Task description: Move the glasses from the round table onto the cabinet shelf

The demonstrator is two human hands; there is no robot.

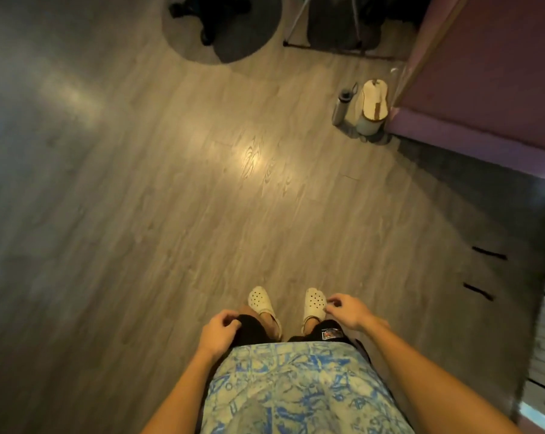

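I look straight down at a wooden floor (177, 198) and my own feet in white clogs. My left hand (218, 332) hangs in front of my left thigh with loosely curled fingers and holds nothing. My right hand (348, 310) hovers near my right foot, its fingers also loosely curled and empty. No glasses, round table or cabinet shelf can be made out in this view.
A purple-pink piece of furniture (490, 89) fills the upper right. Beside it on the floor stand a grey bottle (341, 104) and a white container (373, 108). A round dark rug (249, 42) with black items and a metal stand (324, 26) lie at the top.
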